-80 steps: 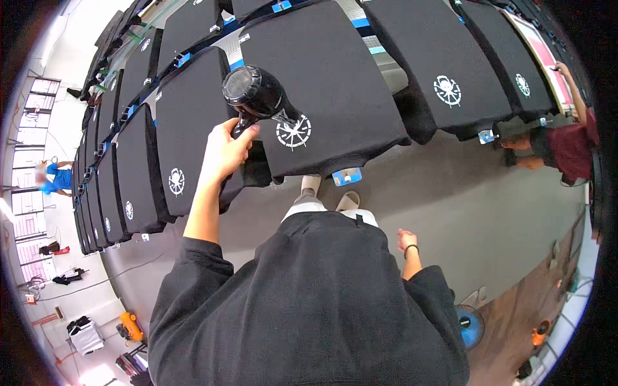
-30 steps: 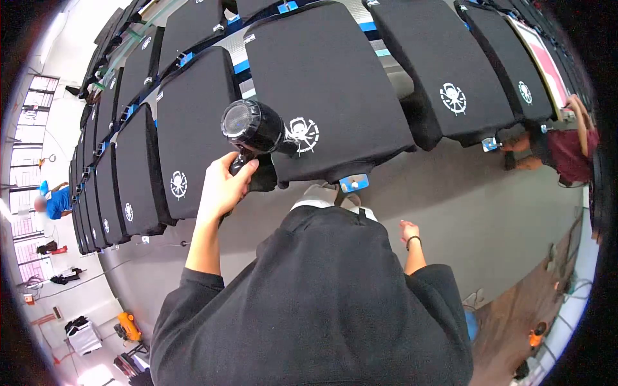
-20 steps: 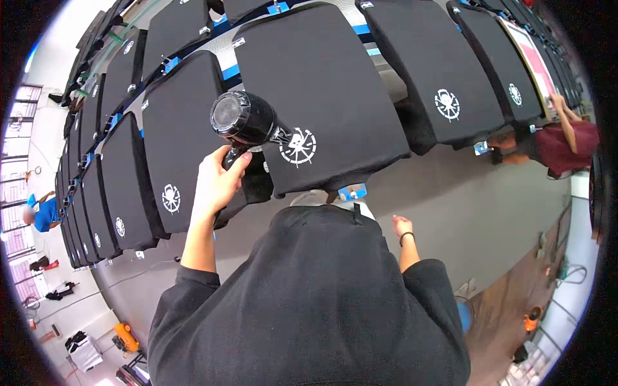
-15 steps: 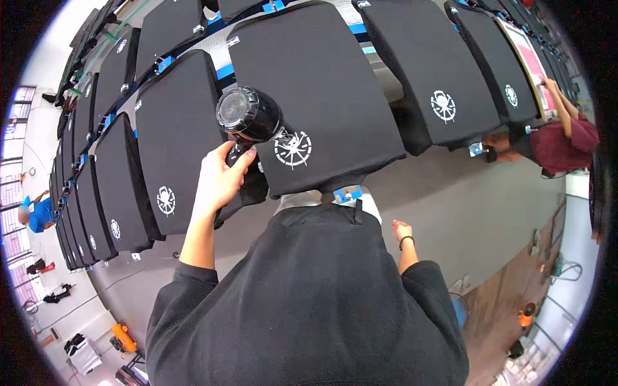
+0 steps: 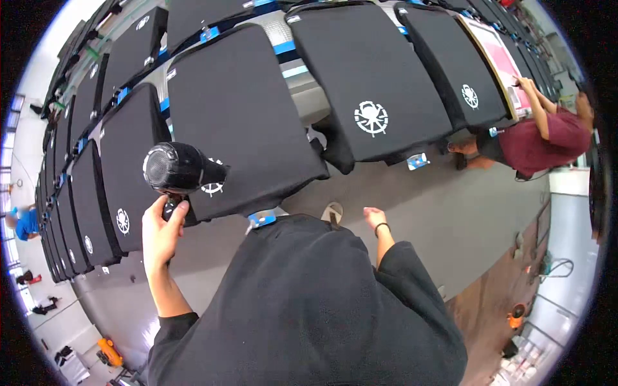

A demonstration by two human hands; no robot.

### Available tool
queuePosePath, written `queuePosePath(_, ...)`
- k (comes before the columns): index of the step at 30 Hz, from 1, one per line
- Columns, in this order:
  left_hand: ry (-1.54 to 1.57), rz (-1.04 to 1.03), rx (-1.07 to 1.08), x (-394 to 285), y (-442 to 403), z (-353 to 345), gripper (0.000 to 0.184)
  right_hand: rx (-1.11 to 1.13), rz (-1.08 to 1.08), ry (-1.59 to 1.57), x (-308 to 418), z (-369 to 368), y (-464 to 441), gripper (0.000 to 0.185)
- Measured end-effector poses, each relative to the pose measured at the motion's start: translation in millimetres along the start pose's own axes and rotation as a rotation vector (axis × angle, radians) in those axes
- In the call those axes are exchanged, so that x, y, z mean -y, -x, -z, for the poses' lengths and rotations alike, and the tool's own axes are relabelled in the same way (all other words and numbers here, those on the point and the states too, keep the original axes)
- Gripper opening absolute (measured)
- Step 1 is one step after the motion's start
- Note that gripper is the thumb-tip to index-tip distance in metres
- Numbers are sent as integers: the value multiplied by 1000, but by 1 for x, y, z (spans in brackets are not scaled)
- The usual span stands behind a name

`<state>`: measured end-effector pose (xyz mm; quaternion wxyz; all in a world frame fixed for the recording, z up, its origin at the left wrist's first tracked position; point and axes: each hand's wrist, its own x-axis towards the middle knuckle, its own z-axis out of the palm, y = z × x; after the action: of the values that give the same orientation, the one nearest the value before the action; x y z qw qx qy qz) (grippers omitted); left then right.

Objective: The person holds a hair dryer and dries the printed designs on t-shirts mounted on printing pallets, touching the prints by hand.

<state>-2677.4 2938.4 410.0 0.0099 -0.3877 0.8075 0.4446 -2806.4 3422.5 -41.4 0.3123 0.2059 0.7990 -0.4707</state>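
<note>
My left hand [image 5: 161, 233] is wrapped round the handle of a black hair dryer [image 5: 177, 167]. The dryer's nozzle points right, over the white round print on a black shirt [image 5: 238, 109] stretched on a board, and hides part of that print. My right hand [image 5: 373, 217], with a dark band at the wrist, hangs beside my body above the floor. Its fingers look loosely curled, and nothing shows in them. Right of the dryer lies another black shirt [image 5: 367, 71] with its white print [image 5: 371, 119] fully in view.
More black shirts on boards stand in rows to the left and right. At the right a person in a dark red top [image 5: 547, 141] holds a framed screen [image 5: 496, 61]. A person in blue [image 5: 27, 223] stands far left. Blue clamps [image 5: 418, 161] jut from the board edges.
The view has shifted right along the row. The dryer and my left hand now sit further left and lower in view, with the nozzle still over the same print. My right hand remains at my side.
</note>
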Motion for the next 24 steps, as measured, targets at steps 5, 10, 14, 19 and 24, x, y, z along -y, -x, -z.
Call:
queuePosePath(5, -12, -47, 135, -75, 1, -75, 16, -70, -86, -30, -26, 78, -13, 20)
queuePosePath(10, -36, -220, 312, -124, -37, -154, 23, -78, -302, -117, -45, 125, 17, 25)
queuePosePath(14, -24, -304, 380, -169, -74, -207, 27, -123, -392, -234, -78, 133, 32, 28)
queuePosePath(19, -168, -359, 347, -207, -115, -240, 29, -222, -488, -402, -123, 125, 45, 30)
queuePosePath(24, -226, -437, 290, -232, -137, -259, 29, -232, -534, -415, -106, 138, 41, 25)
